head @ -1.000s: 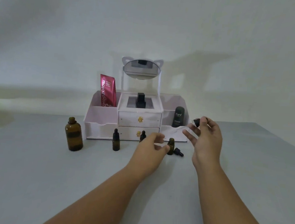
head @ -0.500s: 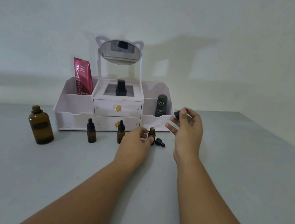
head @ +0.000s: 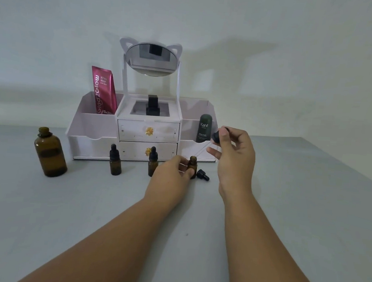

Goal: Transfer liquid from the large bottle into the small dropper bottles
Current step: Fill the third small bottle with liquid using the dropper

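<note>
The large amber bottle (head: 50, 152) stands uncapped at the left of the grey table. Two small capped dropper bottles (head: 115, 163) (head: 153, 161) stand in front of the organizer. A third small bottle (head: 192, 164) is uncapped, and my left hand (head: 171, 177) holds it at its base. My right hand (head: 235, 158) pinches a dropper (head: 216, 138) by its black bulb. Its glass tube slants down toward the open bottle's mouth. A loose black dropper cap (head: 202, 175) lies on the table just right of that bottle.
A white drawer organizer (head: 92, 131) with a cat-ear mirror (head: 152, 58) stands behind the bottles. It holds a pink tube (head: 103, 90), a black cube bottle (head: 153, 106) and a dark green Kahf container (head: 203, 127). A pale wall rises behind.
The camera view has swung left and down. My left hand has closed on the open small bottle. My right hand has tilted the dropper tube toward that bottle's mouth.
</note>
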